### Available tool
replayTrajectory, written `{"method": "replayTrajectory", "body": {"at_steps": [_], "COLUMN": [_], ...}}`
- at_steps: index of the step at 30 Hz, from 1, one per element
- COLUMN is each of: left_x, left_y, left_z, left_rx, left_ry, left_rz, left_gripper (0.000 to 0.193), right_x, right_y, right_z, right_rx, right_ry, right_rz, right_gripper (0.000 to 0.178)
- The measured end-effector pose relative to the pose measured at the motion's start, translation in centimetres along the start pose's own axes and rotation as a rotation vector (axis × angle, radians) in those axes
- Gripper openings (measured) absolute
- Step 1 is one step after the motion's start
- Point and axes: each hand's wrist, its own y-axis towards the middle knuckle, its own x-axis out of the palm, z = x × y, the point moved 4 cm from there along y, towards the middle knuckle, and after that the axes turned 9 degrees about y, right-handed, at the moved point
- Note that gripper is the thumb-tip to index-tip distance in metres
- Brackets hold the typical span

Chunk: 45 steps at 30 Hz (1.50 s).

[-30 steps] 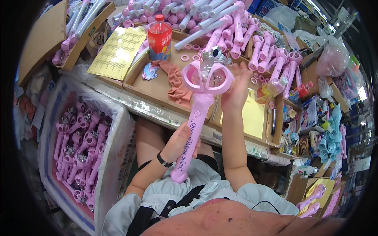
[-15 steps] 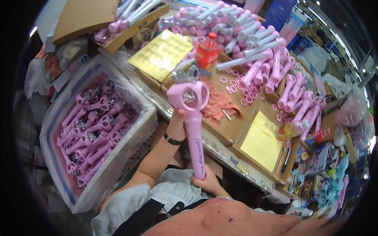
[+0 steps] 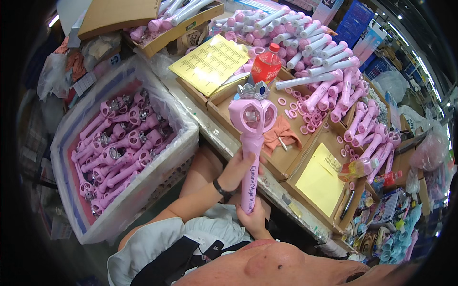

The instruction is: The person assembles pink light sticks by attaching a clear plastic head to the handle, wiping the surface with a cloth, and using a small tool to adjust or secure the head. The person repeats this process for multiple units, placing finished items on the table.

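Upright in front of me stands a pink toy wand (image 3: 249,176) with dark lettering down its handle. Its round, open-sided head (image 3: 253,115) holds a clear gem-like ball and carries a silver crown (image 3: 253,89) with a blue stone. My left hand (image 3: 237,168), with a black band at the wrist, is closed round the handle below the head. At the handle's bottom end, my right hand (image 3: 254,220) is closed on it, its fingers partly hidden behind. An orange cloth (image 3: 281,136) lies in a cardboard tray just beyond the wand.
To the left, a plastic-lined crate (image 3: 183,143) holds many similar wands. White-and-pink wand parts (image 3: 291,35) pile up at the back, near a red-capped bottle (image 3: 267,64). Yellow sheets (image 3: 320,181), pink rings (image 3: 312,119) and a pen (image 3: 347,205) lie in cardboard trays along the bench.
My left hand has slid from just under the head down to the handle. The wand has turned slightly and stands straighter. The whole view has shifted a little.
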Motion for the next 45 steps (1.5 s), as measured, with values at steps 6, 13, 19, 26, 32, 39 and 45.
{"method": "replayTrajectory", "body": {"at_steps": [6,13,19,26,32,39,45], "left_x": [0.7,0.7,0.0,-1.8,-1.4,-0.1,-0.3], "left_y": [0.1,-0.2,-0.3,2.9,3.2,0.4,0.7], "left_z": [0.9,0.1,-0.4,2.6,2.4,-0.6,-0.1], "left_rx": [-0.114,-0.181,-0.139,0.257,0.190,-0.088,0.000], "left_ry": [0.113,0.033,-0.003,0.037,-0.057,-0.016,0.008], "left_rz": [-0.147,-0.129,-0.156,-0.114,-0.068,-0.271,-0.247], "left_gripper": [0.050,0.053,0.048,0.090,0.088,0.085,0.077], "right_x": [-0.1,0.1,0.2,0.5,0.2,0.0,0.0], "right_y": [-0.1,0.1,0.1,-0.6,-0.2,0.1,0.0], "right_z": [-0.1,0.3,1.0,1.1,0.4,0.5,1.5], "right_rx": [-0.009,0.002,0.005,-0.001,-0.113,-0.048,-0.013], "right_ry": [0.074,0.023,-0.057,0.099,0.033,-0.024,0.091], "right_rz": [0.022,0.042,0.055,-0.024,0.043,0.079,-0.033], "right_gripper": [0.039,0.043,0.045,0.044,0.044,0.043,0.044]}}
